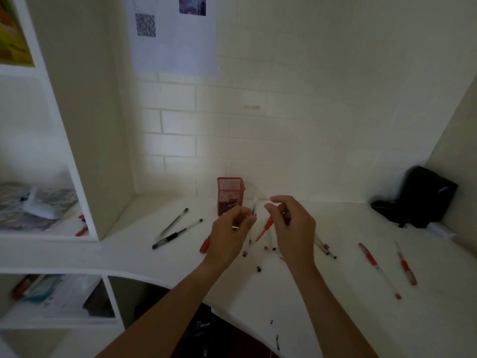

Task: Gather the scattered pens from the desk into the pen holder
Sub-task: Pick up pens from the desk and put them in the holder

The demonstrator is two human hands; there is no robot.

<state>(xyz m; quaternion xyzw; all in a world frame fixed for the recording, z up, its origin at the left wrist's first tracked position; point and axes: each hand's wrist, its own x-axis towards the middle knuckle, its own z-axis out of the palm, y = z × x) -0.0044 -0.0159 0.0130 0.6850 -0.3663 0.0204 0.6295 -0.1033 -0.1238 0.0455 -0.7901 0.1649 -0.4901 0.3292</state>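
1. Centrally, the red mesh pen holder [230, 196] stands upright on the white desk [335, 293] near the tiled back wall; whether any pens are inside cannot be told, and a small label on its front is too blurred to read.
2. Just in front of it, the left hand [230, 235] pinches a thin clear pen [254, 211] between fingertips, raised above the desk.
3. Close beside it, the right hand [291, 223] closes on a red pen [265, 228] that slants downward.
4. Elsewhere, pens lie scattered on the desk: two black pens [171, 229] to the left, two red pens [387, 267] to the right, and several beneath the hands.
5. Up on the wall, a paper sheet [175, 34] carries a QR-like pattern; no text is legible.
6. Far right, a black bag [423, 200] sits in the corner.
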